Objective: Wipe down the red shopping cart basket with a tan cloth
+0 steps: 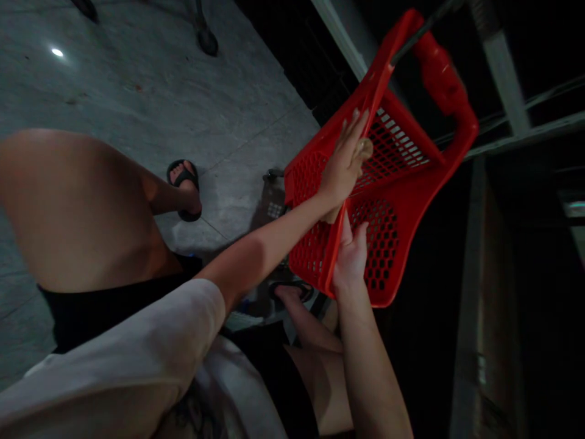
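Note:
A red perforated plastic basket [402, 201] with a thick red handle and a dark metal bar is held up and tilted in front of me. My left hand [345, 164] lies flat against the basket's upper rim, fingers stretched along the edge, with a small pale object under the fingertips that I cannot make out. My right hand [351, 256] grips the lower rim of the basket from below, thumb on the near side. Both forearms reach up from the bottom of the head view.
Grey tiled floor [150, 85] spreads to the upper left with a light reflection. My bare legs, black shorts and black sandals [185, 189] are below. Dark metal shelving posts [507, 79] stand at right. Wheel-like feet [205, 39] show at the top.

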`<state>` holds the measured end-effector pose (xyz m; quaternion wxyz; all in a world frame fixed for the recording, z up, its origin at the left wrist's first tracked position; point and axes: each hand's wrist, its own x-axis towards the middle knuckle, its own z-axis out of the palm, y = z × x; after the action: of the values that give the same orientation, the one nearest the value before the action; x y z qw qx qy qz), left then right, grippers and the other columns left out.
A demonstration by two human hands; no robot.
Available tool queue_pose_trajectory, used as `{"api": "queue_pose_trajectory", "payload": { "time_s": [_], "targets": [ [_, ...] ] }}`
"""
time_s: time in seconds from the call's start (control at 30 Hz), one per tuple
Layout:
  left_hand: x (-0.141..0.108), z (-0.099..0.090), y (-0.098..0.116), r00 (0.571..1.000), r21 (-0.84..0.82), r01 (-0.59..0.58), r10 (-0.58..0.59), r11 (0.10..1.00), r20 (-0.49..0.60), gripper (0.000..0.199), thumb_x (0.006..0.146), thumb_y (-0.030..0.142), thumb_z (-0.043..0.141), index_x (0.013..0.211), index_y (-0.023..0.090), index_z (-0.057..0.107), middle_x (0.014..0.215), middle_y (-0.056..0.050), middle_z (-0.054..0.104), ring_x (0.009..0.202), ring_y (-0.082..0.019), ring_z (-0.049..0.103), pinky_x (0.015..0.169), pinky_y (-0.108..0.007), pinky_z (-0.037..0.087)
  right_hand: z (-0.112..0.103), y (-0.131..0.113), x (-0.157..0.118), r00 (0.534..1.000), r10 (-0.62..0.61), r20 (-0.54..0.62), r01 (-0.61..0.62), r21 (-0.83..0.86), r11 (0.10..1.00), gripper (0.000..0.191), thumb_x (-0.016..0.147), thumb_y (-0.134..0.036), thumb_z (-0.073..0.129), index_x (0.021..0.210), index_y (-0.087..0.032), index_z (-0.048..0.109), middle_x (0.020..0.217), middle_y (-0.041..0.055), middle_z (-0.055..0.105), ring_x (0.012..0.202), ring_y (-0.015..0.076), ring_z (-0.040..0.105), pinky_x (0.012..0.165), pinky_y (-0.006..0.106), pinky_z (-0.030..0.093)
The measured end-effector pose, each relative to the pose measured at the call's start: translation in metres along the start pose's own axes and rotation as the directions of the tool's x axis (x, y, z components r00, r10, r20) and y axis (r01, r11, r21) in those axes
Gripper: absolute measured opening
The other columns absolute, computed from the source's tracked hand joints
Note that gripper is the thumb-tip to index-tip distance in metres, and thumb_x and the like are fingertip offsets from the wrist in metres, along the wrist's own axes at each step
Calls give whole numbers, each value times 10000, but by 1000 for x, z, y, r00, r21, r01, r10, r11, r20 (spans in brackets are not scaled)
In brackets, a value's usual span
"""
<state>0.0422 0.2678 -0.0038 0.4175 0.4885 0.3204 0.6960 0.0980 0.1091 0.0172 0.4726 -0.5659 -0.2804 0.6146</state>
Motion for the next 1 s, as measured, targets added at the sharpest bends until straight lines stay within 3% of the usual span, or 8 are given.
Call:
{"api": "queue_pose_trajectory", "payload": {
  "time_s": [0.1,0.2,0.33,0.43,0.53,0.83,0.93,1.0],
  "targets": [
    [-8,-11,6,998,-5,-66,66,998,-9,710,998,194,-82,1601,-14,230,1731,-202,132,1597,-362,154,1102,-530,338,13,-2,0,999,26,-23,-25,57,998,640,1006,-713,275,1336,-361,695,1406,-31,708,1504,175,488,1252,469,409],
    [-86,-26,32,998,5,-12,11,1000,67,517,1085,240,313,1584,227,448,1731,-22,318,1628,-275,207,1302,-500,242,14,-4,3,999,40,-23,-38,79,996,597,1010,-697,310,1309,-364,705,1444,-39,684,1489,176,509,1248,456,419],
    [-209,-39,66,974,-15,193,-190,981,121,534,1090,230,379,1592,397,441,1711,54,349,1607,-214,291,1340,-495,290,2,-3,6,996,35,-87,-26,104,994,524,971,-688,469,1256,-339,737,1358,-9,737,1415,196,589,1213,414,468],
    [-234,-34,72,965,-42,236,-229,971,125,553,1091,227,394,1616,403,394,1718,42,333,1614,-192,268,1334,-453,318,-6,0,3,990,44,-136,-31,101,994,508,927,-696,560,1224,-332,755,1251,3,782,1392,202,610,1210,400,473],
    [-189,-22,59,985,-71,166,-162,984,53,548,1098,249,383,1628,387,369,1739,39,283,1625,-194,234,1353,-461,261,-7,2,-4,996,29,-90,-21,80,997,526,936,-702,531,1267,-353,743,1417,-15,704,1498,207,499,1270,440,394],
    [37,-28,-5,982,52,-166,169,985,-80,525,1086,258,333,1606,242,406,1768,31,191,1658,-240,53,1366,-484,76,-1,9,-38,992,129,2,-129,109,986,607,882,-800,544,1296,-399,736,1417,-16,705,1554,250,418,1302,563,293],
    [57,-33,1,982,10,-158,158,987,-106,516,1095,305,334,1604,296,418,1768,39,198,1655,-207,95,1364,-458,112,0,16,-47,994,109,-2,-108,125,986,609,881,-796,554,1279,-378,746,1416,-1,707,1555,251,417,1306,570,280],
    [29,-37,15,993,-5,-88,87,996,-76,495,1105,353,344,1590,334,442,1759,32,236,1643,-198,170,1358,-464,152,-2,23,-52,996,87,-27,-83,125,989,618,882,-791,563,1288,-361,742,1421,12,704,1555,251,417,1311,569,268]
  ]
}}
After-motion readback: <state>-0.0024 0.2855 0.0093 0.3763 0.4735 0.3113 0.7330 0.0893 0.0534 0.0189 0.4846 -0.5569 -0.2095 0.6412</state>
